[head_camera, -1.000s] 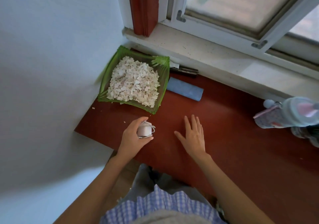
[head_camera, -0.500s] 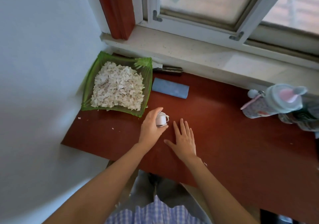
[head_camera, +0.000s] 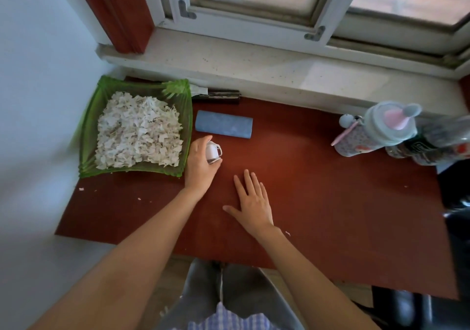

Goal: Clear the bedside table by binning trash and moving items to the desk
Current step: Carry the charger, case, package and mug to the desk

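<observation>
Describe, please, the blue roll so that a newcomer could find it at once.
Start at the red desk below the window. At its back left stands a green tray heaped with paper scraps. The blue roll lies on its side just right of that tray, the only plain blue cylinder there, beyond the left hand.

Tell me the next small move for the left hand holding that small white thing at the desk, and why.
Probably set the small white object down on the bare red desk just ahead of the left hand and release the grip. It is already over the desktop, between the green tray of paper scraps and the blue roll, while the right hand rests flat nearby.
</observation>
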The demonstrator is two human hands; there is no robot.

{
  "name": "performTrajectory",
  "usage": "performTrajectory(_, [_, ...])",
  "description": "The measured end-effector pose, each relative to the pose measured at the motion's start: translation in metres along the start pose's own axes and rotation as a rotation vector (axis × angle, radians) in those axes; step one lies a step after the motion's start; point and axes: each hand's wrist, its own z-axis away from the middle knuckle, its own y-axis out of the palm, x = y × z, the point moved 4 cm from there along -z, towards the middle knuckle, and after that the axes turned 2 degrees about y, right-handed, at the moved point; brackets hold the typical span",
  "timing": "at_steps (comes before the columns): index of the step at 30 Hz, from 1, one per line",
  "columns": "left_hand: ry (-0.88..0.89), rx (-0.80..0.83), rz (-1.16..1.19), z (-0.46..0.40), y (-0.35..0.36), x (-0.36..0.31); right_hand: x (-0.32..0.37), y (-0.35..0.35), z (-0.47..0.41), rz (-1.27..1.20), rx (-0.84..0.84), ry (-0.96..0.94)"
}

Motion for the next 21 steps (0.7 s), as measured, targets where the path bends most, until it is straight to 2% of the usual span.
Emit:
performTrajectory(10, [-0.026,0.102,-0.071,-0.001,-0.006,-0.006,0.001,-0.002,0.000,-0.006,0.013,0.014])
performTrajectory(21, [0.234,0.162,-0.219,0.042,-0.033,-0.023,0.005,-0.016,-0.001,0.013,0.101,0.036])
